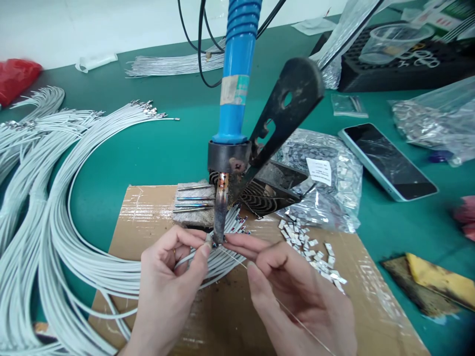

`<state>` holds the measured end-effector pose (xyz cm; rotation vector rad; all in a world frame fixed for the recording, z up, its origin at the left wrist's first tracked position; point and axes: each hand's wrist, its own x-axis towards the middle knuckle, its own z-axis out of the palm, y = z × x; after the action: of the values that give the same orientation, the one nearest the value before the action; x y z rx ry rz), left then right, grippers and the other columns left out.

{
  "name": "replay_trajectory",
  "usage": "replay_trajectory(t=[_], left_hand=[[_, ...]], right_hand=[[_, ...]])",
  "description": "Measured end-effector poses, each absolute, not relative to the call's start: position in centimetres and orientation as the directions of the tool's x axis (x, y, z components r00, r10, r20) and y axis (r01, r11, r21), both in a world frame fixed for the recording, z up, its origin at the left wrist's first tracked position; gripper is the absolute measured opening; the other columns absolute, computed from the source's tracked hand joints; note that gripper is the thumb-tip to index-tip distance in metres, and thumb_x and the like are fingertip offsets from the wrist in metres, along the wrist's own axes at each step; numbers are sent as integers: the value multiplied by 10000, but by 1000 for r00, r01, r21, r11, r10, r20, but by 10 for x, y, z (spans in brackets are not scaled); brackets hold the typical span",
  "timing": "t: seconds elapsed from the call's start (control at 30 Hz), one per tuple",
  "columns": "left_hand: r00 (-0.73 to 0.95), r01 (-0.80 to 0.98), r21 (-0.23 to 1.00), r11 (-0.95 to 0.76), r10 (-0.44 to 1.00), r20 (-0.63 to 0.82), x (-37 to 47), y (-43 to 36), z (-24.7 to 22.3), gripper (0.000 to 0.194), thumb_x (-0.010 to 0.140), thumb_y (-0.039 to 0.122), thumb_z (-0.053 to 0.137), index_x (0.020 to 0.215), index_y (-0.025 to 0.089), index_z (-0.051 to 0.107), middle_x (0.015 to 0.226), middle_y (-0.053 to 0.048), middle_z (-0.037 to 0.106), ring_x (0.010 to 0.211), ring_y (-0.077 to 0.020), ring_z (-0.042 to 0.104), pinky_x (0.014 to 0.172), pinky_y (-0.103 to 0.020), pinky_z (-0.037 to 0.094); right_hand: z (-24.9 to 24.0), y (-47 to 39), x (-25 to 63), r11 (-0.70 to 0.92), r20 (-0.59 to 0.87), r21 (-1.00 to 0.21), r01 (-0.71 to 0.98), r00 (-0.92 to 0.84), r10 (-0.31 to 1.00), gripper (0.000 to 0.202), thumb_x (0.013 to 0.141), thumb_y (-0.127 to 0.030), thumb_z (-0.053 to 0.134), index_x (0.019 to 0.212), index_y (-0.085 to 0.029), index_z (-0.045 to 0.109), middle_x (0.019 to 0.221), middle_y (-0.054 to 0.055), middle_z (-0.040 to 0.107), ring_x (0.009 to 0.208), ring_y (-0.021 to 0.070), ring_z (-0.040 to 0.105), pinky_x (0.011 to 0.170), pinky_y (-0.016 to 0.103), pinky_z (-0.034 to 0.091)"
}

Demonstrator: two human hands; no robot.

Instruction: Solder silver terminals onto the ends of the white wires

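Note:
A blue-handled soldering iron (pixel 233 116) hangs tip-down in a black metal stand (pixel 285 106). My left hand (pixel 174 282) pinches a white cable (pixel 184 259) between thumb and fingers, its end close beside the iron's dark tip (pixel 219 217). The fingertips and the tip partly hide that end. In my right hand (pixel 300 291), thumb and fingers close on a thin solder wire (pixel 237 262), which leads up to the iron's tip and trails down to the bottom right. Whether the solder touches the tip, I cannot tell.
Bundles of white cables (pixel 59 232) curve across the left onto a cardboard sheet (pixel 222 321). Small metal pieces (pixel 315 254) lie scattered by a plastic bag (pixel 334 188). Several metal rods rest on a grey pad (pixel 193 217). A phone (pixel 389 160) and yellow sponge (pixel 438 282) are at right.

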<state>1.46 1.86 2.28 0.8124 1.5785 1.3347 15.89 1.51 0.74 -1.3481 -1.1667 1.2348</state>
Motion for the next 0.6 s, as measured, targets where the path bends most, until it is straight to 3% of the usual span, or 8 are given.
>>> replay_trajectory(t=[0.27, 0.6], left_hand=[[-323, -81, 972, 219, 917, -233, 10, 13, 19, 147, 848, 116, 785, 731, 200, 754, 881, 3, 814, 731, -81, 744, 682, -100, 559], [-393, -101, 972, 212, 889, -235, 17, 17, 24, 125, 733, 118, 821, 658, 177, 741, 806, -32, 820, 674, -110, 738, 622, -124, 572]], right_hand=[[9, 14, 156, -82, -81, -997, 15, 68, 994, 223, 948, -209, 607, 741, -278, 559, 1142, -31, 820, 1039, 159, 796, 936, 226, 554], [7, 14, 155, -95, -94, -995, 4, 75, 993, 225, 933, -236, 635, 721, -284, 575, 1150, -25, 822, 1024, 179, 795, 943, 259, 569]])
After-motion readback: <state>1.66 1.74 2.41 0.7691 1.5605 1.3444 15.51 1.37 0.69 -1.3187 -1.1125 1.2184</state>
